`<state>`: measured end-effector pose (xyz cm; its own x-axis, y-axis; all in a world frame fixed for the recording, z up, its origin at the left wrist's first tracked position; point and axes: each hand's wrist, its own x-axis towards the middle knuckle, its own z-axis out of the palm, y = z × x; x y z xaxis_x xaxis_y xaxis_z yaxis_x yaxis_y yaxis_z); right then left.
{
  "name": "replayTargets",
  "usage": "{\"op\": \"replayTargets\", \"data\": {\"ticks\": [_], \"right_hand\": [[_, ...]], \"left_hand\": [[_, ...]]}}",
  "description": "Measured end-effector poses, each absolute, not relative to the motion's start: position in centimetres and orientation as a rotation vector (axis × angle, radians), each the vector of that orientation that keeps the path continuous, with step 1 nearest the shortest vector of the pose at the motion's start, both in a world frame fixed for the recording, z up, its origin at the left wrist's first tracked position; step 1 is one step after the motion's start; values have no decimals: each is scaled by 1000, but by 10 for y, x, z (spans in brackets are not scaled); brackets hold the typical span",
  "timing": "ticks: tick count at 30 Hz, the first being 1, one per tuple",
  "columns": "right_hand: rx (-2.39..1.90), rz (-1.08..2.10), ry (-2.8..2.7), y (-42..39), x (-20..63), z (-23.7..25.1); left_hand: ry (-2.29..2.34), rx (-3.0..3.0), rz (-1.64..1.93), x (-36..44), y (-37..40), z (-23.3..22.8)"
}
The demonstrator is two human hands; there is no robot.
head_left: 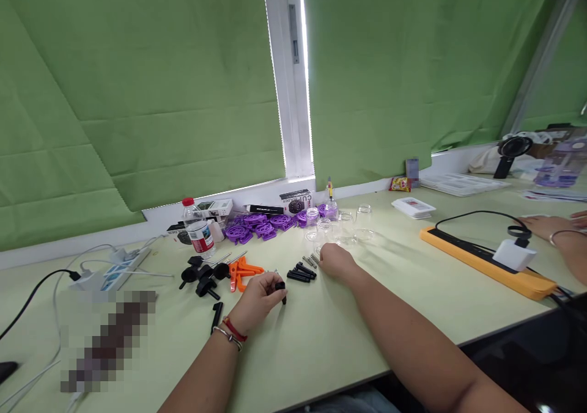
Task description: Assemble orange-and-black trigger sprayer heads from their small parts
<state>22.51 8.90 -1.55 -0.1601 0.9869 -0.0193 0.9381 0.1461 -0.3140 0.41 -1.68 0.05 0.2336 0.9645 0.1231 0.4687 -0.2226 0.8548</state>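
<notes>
My left hand (257, 303) rests on the pale green table (321, 352) and pinches a small black plastic part (280, 287) between thumb and fingers. My right hand (337, 260) lies knuckles up further back, fingers curled down right beside small metal springs (312, 259); what it holds, if anything, is hidden. A row of black pins (300, 273) lies between the two hands. Orange clips (243, 271) and black knobs (204, 275) sit to the left of my left hand.
Purple plastic wheels (261, 225), clear cups (339, 225) and a water bottle (198, 230) line the back. White power strip (121, 266) at left, orange power strip (486, 259) with charger at right. Another person's hand (550, 226) rests at far right.
</notes>
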Motion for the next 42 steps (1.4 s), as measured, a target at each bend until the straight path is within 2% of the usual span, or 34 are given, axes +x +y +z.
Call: {"op": "replayTargets", "data": {"ticks": [16,42], "right_hand": [[-1859,309,-2219,90,210,-21],[-1722,584,-2220,80,228,-6]], "left_hand": [[1326,1831,891,3,-15,0],[1318,1835,887,4,-17,1]]}}
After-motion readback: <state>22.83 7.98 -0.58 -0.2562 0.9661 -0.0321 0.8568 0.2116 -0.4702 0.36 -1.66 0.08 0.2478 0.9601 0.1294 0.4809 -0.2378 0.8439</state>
